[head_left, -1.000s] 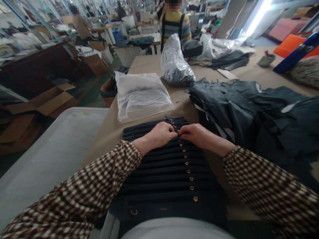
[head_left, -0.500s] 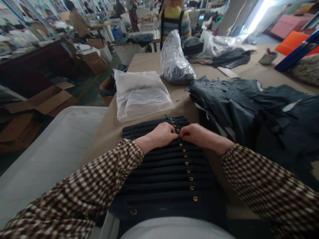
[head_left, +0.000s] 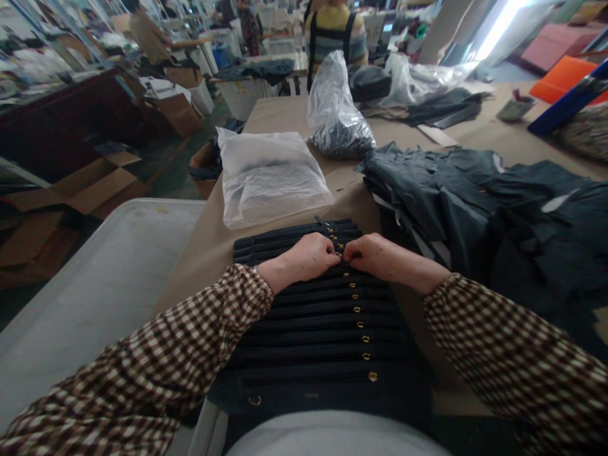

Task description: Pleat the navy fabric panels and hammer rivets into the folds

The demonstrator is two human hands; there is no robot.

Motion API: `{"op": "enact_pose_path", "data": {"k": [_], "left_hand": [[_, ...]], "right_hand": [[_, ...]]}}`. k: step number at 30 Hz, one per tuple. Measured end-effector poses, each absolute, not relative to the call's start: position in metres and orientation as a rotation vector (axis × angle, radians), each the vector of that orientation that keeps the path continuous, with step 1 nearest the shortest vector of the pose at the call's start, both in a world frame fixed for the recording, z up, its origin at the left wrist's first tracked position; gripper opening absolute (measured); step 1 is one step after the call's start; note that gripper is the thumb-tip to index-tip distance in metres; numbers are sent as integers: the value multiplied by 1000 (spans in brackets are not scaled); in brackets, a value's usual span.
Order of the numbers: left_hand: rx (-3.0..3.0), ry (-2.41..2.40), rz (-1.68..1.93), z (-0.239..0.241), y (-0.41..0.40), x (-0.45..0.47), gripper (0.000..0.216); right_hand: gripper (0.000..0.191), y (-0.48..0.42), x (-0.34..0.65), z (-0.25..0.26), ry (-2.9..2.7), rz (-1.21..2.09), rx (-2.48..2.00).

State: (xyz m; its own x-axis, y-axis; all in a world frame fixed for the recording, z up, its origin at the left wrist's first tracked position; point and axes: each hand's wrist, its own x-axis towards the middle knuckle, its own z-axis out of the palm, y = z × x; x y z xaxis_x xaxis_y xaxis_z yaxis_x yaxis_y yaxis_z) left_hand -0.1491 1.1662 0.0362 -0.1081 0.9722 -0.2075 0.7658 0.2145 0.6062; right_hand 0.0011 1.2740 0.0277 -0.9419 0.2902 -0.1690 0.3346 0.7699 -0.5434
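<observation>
A row of dark zippered fabric pieces [head_left: 304,339] lies overlapped in front of me, each with a small gold zipper slider [head_left: 356,310]. My left hand [head_left: 311,256] is closed in a pinch at a slider near the far end of the row. Facing it, my right hand [head_left: 375,255] is pinched shut on a small dark zipper pull, mostly hidden by the fingers. The two sets of fingertips almost meet. A dark pull tab [head_left: 320,220] sticks up from the farthest piece. The nearest piece carries a gold ring [head_left: 255,400] at its left.
A white plastic bag [head_left: 278,183] and a clear bag of dark parts [head_left: 339,136] stand beyond the row. Dark cut fabric [head_left: 456,190] is heaped at the right. A pale bin [head_left: 109,266] borders the table's left side. Co-workers [head_left: 335,35] are farther back.
Both hands stay pinched at the same slider, with only slight finger movement. The view has shifted a little.
</observation>
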Motion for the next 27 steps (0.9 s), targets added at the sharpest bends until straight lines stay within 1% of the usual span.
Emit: {"op": "enact_pose_path", "data": {"k": [4, 11, 15, 27], "left_hand": [[1593, 1938, 483, 38, 1166, -149, 19], [1613, 1959, 432, 34, 1167, -147, 18], [1638, 1921, 433, 34, 1167, -146, 18], [1721, 2010, 353, 34, 1167, -147, 19]], "right_hand": [[21, 1279, 1, 25, 2858, -962, 453], [17, 1272, -3, 15, 2961, -718, 523], [18, 1270, -3, 18, 2939, -650, 488], [14, 1270, -2, 10, 2952, -746, 604]]}}
